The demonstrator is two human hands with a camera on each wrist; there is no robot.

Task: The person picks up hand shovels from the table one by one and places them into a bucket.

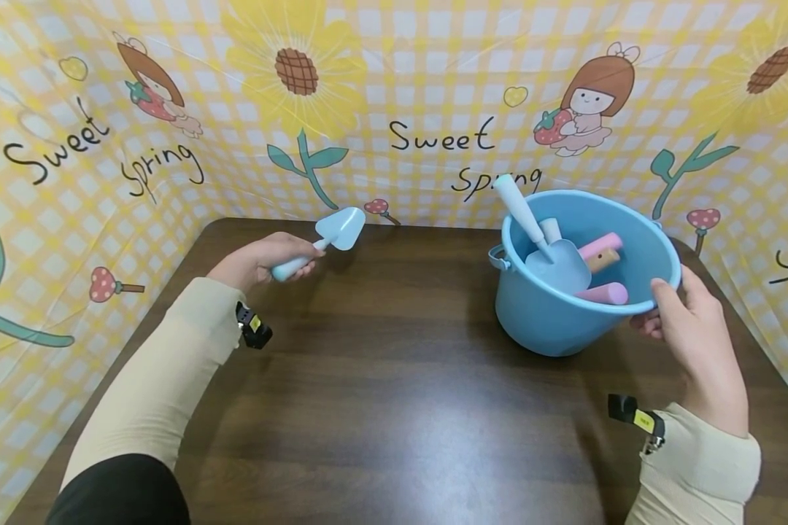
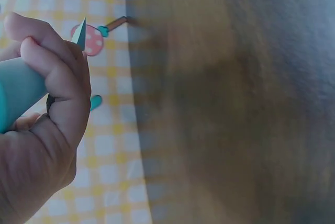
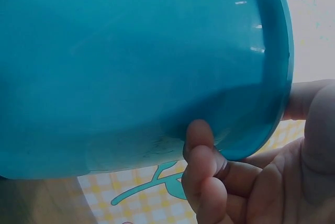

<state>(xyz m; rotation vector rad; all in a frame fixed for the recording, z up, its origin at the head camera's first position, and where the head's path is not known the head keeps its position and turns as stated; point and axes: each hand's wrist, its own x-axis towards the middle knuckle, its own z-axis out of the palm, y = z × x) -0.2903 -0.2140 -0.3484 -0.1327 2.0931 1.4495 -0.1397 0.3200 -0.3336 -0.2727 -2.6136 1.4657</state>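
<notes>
My left hand [image 1: 269, 259] grips the light blue handle of a small toy trowel [image 1: 341, 228], its blade pointing to the back right above the table. In the left wrist view the fingers curl round the handle [image 2: 21, 88]. At the right, a blue bucket [image 1: 551, 321] leans a little, and my right hand [image 1: 696, 313] holds its near right rim, thumb over the edge and fingers beneath. Inside the bucket lies a blue shovel [image 1: 558, 262] with its pale handle sticking out over the rim. Pink handles [image 1: 604, 294] and a tan-ended piece [image 1: 602, 260] lie beside it.
The dark wooden table [image 1: 381, 379] is bounded at the back and sides by a yellow checked cloth [image 1: 420, 95] with printed flowers and words. A small handle lug [image 1: 499, 257] juts from the bucket's left side. Both wrists wear small black cameras [image 1: 255, 326].
</notes>
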